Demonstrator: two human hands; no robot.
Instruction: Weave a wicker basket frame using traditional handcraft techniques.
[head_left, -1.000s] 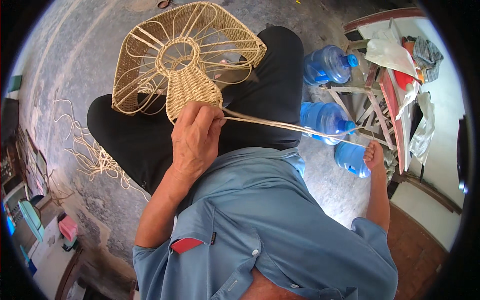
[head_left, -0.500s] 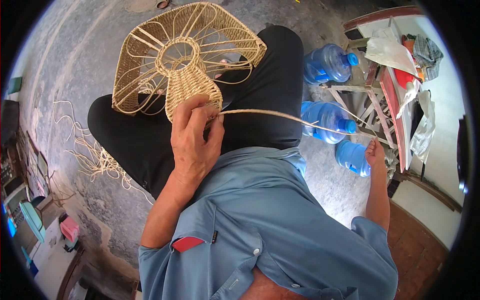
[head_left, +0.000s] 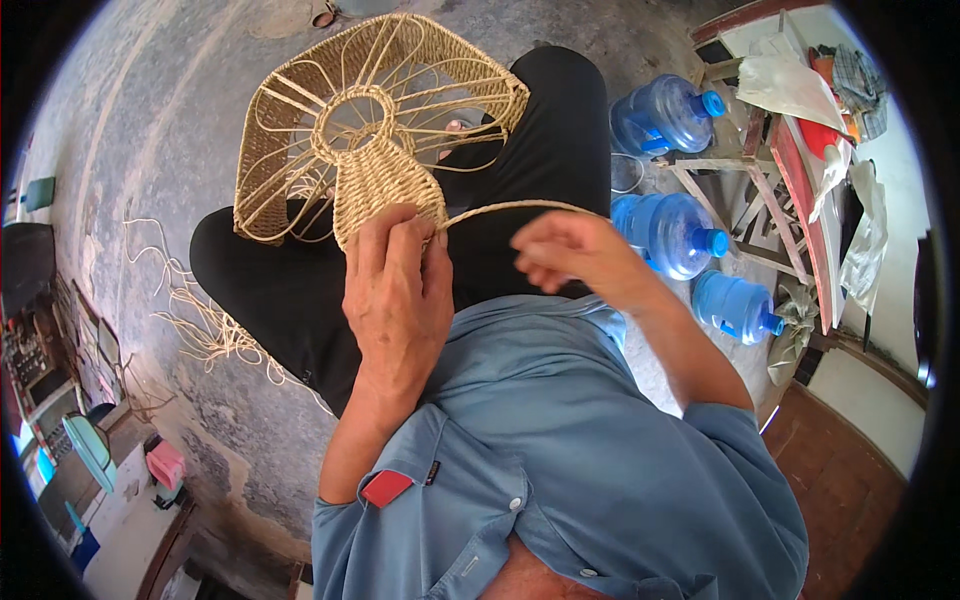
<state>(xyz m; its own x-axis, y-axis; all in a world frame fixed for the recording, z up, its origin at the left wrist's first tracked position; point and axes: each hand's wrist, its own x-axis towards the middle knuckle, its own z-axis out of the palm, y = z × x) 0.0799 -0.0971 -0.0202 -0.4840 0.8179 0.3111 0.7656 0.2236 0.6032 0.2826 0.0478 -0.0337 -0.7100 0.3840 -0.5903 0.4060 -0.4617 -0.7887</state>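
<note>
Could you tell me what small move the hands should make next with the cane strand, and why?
Probably draw the strand taut with the right hand. It arcs loosely from the woven neck of the wicker frame to that hand's fingers, so there is slack in it. The left hand grips the woven neck where the strand leaves it, so it looks placed to brace the frame against the pull.

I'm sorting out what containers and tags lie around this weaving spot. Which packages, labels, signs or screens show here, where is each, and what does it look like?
Water jugs: three big clear blue bottles with blue caps, lying on the floor at the person's right.
Plastic bag: crumpled, whitish, on the wooden frame at upper right.
Shirt tag: small red patch on the blue shirt pocket.
No signs or screens can be made out.
</note>
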